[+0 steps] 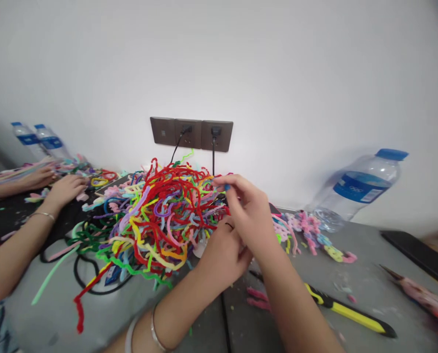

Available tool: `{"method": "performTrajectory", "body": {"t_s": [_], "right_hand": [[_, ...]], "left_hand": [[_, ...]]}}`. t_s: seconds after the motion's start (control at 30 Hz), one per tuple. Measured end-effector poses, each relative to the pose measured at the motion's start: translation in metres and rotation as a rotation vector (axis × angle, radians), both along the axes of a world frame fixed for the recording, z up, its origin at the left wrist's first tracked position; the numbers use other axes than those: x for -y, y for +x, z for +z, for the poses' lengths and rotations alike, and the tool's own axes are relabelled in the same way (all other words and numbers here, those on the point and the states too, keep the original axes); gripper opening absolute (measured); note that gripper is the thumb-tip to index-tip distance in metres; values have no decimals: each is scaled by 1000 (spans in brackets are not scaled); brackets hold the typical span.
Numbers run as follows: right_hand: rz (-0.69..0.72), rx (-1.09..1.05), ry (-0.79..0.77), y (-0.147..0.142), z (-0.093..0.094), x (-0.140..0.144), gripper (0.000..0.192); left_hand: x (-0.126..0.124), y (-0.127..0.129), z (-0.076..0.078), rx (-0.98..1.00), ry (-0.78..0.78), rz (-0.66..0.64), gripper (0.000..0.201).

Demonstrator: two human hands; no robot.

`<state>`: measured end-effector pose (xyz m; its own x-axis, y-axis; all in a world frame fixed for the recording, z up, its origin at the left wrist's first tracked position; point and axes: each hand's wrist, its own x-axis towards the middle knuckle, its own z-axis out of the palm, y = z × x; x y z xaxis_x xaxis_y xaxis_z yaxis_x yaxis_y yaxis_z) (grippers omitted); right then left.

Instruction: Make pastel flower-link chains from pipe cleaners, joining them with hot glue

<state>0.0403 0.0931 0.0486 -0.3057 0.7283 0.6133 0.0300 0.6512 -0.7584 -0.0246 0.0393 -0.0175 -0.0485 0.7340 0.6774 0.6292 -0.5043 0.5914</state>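
A large tangled heap of multicoloured pipe cleaners (167,215), mostly red at the top, lies in front of me. My right hand (251,211) is raised at the heap's right side, thumb and forefinger pinched together. A small blue spot shows at its fingertips; I cannot make out what it is. Just below, my left hand (222,250) is closed, with a dark ring on one finger. Its fingertips are hidden behind my right hand, and so is whatever they hold. A chain of pastel fuzzy pieces (310,228) lies to the right of my hands.
A yellow-black utility knife (354,316), a pointed tool (421,299) and a black flat object (417,255) lie at right. A water bottle (362,189) leans by the wall. Cables run from a socket panel (192,133). Another person's hands (66,189) work at left.
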Motion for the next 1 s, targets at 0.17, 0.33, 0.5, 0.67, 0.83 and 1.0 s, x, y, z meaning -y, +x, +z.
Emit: {"method": "performTrajectory", "body": {"t_s": [0.17,0.33,0.5,0.67,0.83,1.0], "right_hand": [[20,-95,-255,11,-33,-40,27],[220,-148,-345,4,-45,-48,30],[311,-69,-418,-17,-46,-32,18],[219,-103,-365,-25,-45,-23,18],[163,-215,-384,-21,-43,-23,14],[99,-232,-348,-21,-43,-22,17]], "left_hand": [[9,-7,19,-98,-159,35,17],[20,-5,31,6,73,-68,20],[19,-8,31,-66,201,-33,20],[-2,-32,21,-15,131,253,44],[-17,-58,11,19,54,431,50],[-20,-65,4,-40,-100,458,50]]}}
